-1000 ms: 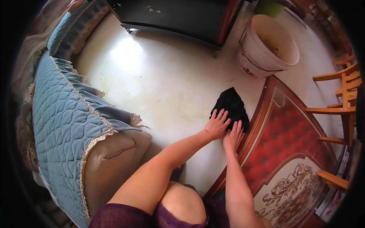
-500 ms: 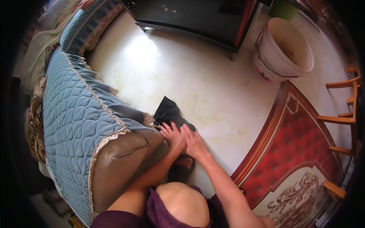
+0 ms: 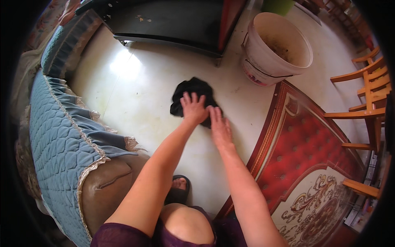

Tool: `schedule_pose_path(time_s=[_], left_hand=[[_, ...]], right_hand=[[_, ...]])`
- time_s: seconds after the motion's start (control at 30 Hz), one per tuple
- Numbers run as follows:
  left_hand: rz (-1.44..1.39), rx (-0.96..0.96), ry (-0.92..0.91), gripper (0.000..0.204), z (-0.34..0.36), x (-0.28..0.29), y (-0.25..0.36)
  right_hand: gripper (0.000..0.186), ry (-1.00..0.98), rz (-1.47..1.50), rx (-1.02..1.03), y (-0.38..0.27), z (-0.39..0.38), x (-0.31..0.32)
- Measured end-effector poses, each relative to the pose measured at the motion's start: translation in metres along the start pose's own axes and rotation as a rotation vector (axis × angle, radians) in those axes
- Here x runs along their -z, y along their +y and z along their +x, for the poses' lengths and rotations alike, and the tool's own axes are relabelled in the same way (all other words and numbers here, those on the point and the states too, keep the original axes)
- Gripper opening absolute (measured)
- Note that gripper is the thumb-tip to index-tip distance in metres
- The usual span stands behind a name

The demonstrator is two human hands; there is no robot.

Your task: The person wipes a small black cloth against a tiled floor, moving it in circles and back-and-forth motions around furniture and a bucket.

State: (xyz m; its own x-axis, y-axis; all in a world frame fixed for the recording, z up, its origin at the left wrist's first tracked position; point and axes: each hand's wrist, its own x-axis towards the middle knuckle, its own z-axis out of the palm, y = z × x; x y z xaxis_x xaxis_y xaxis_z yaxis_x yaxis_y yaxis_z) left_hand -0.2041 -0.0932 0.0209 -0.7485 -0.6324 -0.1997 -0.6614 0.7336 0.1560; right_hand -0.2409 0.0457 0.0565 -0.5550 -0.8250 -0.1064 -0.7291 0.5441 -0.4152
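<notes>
A crumpled black cloth (image 3: pixel 190 86) lies on the pale tiled floor (image 3: pixel 131 101) in the middle of the view. My left hand (image 3: pixel 194 108) rests on it, fingers spread and stretched forward. My right hand (image 3: pixel 220 126) is just right of the left, slightly blurred, its fingers extended flat at the cloth's right edge. Below my forearms, my bare knee (image 3: pixel 185 222) and a foot in a dark sandal (image 3: pixel 180 185) show at the lower middle.
A sofa with a blue quilted cover (image 3: pixel 61 148) runs along the left. A black low cabinet (image 3: pixel 173 22) stands ahead. A white bucket (image 3: pixel 271 68), dirty inside, sits beside a red patterned mat (image 3: pixel 300 144). Wooden chairs (image 3: pixel 364 113) line the right; a green container (image 3: pixel 275 6) is behind the bucket.
My hands and the cloth went from near the mat leftward to the sofa's fringe, and are now farther forward in the middle of the floor. The camera's view also shifted.
</notes>
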Motion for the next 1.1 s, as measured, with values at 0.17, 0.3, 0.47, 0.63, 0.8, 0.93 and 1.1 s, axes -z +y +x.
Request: schedule_pose_path(time_s=[0.17,0.3,0.47,0.63,0.8,0.93,1.1], left_hand=[[0.07,-0.523,-0.06,0.061,-0.002,-0.008,0.093],[-0.014,-0.657,0.021,0.057,-0.04,-0.021,0.098],[-0.102,-0.414,0.05,0.056,-0.092,-0.018,0.038],[-0.092,0.089,0.112,0.058,-0.166,-0.019,-0.043],[-0.048,0.493,0.404,0.056,-0.205,-0.08,-0.111],[0.071,0.775,0.37,0.053,-0.156,-0.079,-0.093],[-0.061,0.806,0.342,0.046,-0.061,-0.014,-0.129]], right_hand=[[0.067,0.077,-0.088,-0.335,0.072,-0.057,0.007],[0.064,0.075,-0.044,-0.443,0.067,-0.089,0.009],[0.058,0.156,0.077,-0.179,0.023,-0.098,-0.031],[0.05,-0.055,0.189,0.211,-0.033,-0.105,-0.048],[0.061,-0.222,0.388,0.408,-0.105,-0.117,-0.047],[0.063,-0.101,0.398,0.312,-0.101,-0.112,-0.059],[0.055,-0.104,0.4,0.183,-0.077,-0.095,-0.042]])
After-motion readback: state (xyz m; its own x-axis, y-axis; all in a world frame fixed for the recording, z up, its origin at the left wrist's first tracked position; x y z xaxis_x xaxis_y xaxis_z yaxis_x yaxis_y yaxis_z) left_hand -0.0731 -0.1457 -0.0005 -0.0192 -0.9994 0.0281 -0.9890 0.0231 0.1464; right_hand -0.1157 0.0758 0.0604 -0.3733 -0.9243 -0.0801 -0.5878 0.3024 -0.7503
